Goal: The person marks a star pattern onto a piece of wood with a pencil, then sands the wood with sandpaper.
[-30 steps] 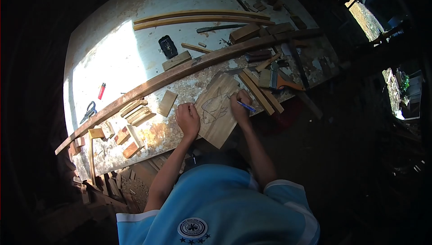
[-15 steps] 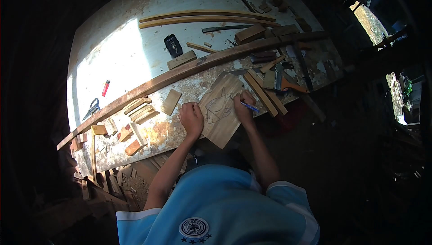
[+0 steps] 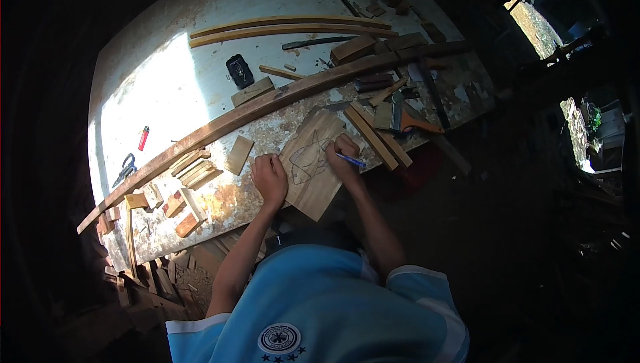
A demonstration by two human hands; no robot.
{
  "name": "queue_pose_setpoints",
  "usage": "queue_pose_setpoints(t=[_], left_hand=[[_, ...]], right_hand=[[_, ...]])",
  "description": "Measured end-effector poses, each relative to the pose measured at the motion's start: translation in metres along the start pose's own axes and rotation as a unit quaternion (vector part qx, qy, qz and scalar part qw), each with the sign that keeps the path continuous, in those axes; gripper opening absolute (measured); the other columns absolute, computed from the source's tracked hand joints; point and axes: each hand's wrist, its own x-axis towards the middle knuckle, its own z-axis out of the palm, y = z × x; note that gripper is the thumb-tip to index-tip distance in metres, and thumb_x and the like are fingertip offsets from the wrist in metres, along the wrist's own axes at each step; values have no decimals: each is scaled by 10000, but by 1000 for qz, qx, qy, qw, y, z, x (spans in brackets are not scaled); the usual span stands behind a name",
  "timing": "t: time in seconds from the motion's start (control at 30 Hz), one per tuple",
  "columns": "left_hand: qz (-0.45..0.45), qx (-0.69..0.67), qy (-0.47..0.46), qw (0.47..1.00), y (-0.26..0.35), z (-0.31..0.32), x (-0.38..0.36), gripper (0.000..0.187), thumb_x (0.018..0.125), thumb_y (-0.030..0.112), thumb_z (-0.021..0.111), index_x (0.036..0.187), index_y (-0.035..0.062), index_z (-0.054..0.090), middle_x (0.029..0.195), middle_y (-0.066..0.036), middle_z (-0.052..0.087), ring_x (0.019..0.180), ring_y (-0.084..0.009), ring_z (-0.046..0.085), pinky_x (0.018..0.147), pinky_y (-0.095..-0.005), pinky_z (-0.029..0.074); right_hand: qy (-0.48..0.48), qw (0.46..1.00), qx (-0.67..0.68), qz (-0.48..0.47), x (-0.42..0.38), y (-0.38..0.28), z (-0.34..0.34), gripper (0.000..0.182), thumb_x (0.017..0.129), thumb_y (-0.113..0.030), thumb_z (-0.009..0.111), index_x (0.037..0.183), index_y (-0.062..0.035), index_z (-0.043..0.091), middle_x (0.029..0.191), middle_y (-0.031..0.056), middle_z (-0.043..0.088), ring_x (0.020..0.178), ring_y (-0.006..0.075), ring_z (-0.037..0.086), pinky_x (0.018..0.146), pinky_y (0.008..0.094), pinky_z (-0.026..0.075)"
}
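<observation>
A flat wooden board point(image 3: 313, 186) with a fish outline drawn on it lies at the near edge of the worn white workbench point(image 3: 180, 83). My left hand point(image 3: 269, 178) presses down on the board's left edge. My right hand point(image 3: 344, 156) rests on the board's right side and holds a blue pen point(image 3: 351, 160), its tip on the drawing. Both forearms reach out from my blue shirt.
A long curved wooden strip point(image 3: 267, 106) crosses the bench behind the board. Paintbrush point(image 3: 400, 120), wood slats point(image 3: 377, 136), small wood blocks point(image 3: 190, 166), black device point(image 3: 239, 70), scissors point(image 3: 125, 166), red lighter point(image 3: 143, 138) and two thin curved strips point(image 3: 293, 26) lie around. Scrap wood piles below left.
The view has shifted slightly; both hands stay on the board, the right hand keeping the pen on the fish drawing with little movement.
</observation>
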Motion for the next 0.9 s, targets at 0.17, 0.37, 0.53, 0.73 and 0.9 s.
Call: queue_pose_setpoints(t=[0.17, 0.37, 0.53, 0.73, 0.9], left_hand=[[-5, 17, -7, 1000, -1, -1, 1, 138, 893, 168, 530, 847, 44, 570, 848, -114, 544, 821, -309, 510, 740, -416, 372], [-4, 18, -8, 1000, -4, 0, 0, 140, 894, 171, 529, 851, 45, 571, 848, -110, 544, 827, -304, 511, 741, -416, 371], [-7, 11, -12, 1000, -3, 0, 0, 139, 895, 171, 529, 854, 46, 573, 845, -110, 543, 825, -305, 511, 740, -417, 371], [-6, 14, -10, 1000, -2, -1, 1, 134, 892, 168, 533, 855, 47, 575, 837, -111, 539, 819, -306, 509, 734, -419, 372], [-3, 15, -10, 1000, -2, -1, 1, 141, 892, 170, 531, 845, 43, 570, 834, -113, 537, 819, -309, 508, 734, -422, 373]], right_hand=[[-6, 1000, 10, 10, 0, -4, 1, 179, 716, 67, 565, 628, 11, 419, 608, 124, 429, 525, 269, 465, 494, 384, 353], [11, 1000, -12, 18, 0, 1, 1, 179, 711, 69, 562, 626, 12, 416, 600, 122, 425, 532, 268, 468, 495, 387, 351], [-30, 999, 18, 11, 0, -4, -1, 180, 711, 76, 557, 626, 14, 411, 597, 119, 415, 526, 260, 456, 494, 385, 348], [35, 999, 6, 3, 2, 0, 3, 270, 733, 47, 588, 597, 7, 358, 570, 105, 375, 467, 218, 372, 471, 366, 295], [7, 1000, 3, 18, 1, 0, 0, 209, 712, 72, 565, 619, 11, 389, 596, 120, 410, 519, 261, 436, 492, 391, 333]])
